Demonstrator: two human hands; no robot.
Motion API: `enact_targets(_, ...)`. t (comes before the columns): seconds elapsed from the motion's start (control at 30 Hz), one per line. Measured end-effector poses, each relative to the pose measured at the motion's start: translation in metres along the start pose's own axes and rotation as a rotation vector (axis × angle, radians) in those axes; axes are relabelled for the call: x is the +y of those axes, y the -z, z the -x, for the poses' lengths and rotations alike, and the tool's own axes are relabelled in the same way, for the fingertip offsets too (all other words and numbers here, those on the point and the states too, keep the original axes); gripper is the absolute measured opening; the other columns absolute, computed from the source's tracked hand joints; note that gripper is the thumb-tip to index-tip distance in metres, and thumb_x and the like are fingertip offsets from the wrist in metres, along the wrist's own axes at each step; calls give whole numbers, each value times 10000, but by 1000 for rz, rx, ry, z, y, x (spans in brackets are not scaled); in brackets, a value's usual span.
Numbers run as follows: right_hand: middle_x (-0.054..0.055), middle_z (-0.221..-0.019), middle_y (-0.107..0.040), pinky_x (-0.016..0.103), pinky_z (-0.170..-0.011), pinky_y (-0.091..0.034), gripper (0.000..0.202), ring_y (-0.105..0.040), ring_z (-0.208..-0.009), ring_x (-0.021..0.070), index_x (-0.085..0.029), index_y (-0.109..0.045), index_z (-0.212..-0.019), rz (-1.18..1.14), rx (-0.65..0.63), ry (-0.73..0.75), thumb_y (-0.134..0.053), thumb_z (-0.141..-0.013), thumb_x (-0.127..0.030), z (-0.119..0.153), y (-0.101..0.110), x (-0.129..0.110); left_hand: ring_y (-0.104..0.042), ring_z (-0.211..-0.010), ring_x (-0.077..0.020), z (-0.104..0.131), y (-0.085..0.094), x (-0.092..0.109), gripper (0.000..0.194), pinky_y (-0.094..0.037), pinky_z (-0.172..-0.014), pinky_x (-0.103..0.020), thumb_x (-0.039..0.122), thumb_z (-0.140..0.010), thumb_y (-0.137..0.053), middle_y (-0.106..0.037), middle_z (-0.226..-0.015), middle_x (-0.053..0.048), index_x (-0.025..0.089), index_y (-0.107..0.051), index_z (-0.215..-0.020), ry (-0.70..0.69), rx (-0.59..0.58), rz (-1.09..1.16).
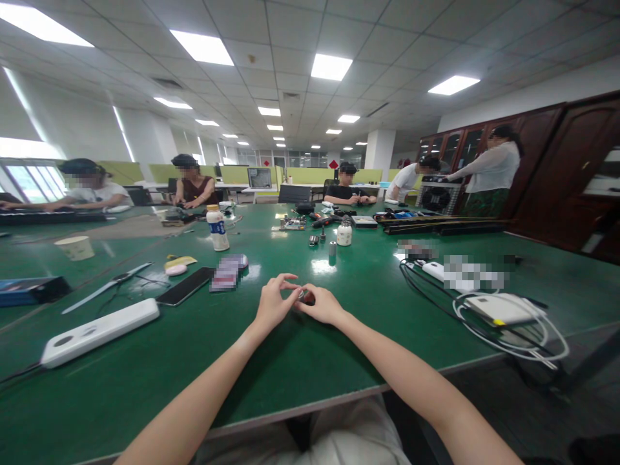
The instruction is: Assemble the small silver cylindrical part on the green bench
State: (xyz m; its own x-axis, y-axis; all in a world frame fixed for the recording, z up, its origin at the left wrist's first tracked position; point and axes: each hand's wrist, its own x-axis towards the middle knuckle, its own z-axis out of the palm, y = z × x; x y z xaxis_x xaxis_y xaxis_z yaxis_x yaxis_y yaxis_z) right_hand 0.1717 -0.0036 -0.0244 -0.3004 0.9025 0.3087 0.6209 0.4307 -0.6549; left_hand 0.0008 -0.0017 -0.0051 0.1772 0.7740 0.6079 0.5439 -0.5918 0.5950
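My left hand (pixel 277 302) and my right hand (pixel 320 305) meet over the green table (pixel 300 361), close to its front edge. Between their fingertips is a small shiny piece (pixel 301 295), mostly hidden and too small to name. My right thumb and fingers are closed around it. On the other side, my left thumb and curled fingers close on the same spot, the index finger slightly raised. Beyond my hands stand a grey metal cylinder (pixel 332 252), a small dark upright part (pixel 323 234) and a small dark metallic piece (pixel 314 241).
A power strip (pixel 101 330), phone (pixel 186 286) and drink bottle (pixel 217 229) lie or stand left. Coiled cables (pixel 513 323) and a white box (pixel 506 306) are right. A white jar (pixel 344 232) and a power drill (pixel 325 221) are farther back. Several people work around the table.
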Motion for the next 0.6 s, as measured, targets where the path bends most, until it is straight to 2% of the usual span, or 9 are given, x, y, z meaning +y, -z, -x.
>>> enact_targets(0.33, 40, -906, -732, 286, -738, -495, 358, -696, -836, 198, -214, -642, -1068, 5, 5, 11, -704, -817, -462, 0, 0, 0, -708, -972, -261, 0, -1, 1, 218, -512, -904, -431, 297, -815, -645, -780, -884, -54, 218, -628, -1017, 10, -6, 27)
enact_targets(0.6, 37, -913, -735, 287, -736, -487, 359, -691, -824, 195, -218, -637, -1091, 18, 3, 17, -706, -821, -444, 1, 1, -1, -698, -986, -253, 0, -2, 3, 231, -502, -908, -417, 230, -803, -620, -774, -920, -49, 228, -626, -1034, -7, -22, 34)
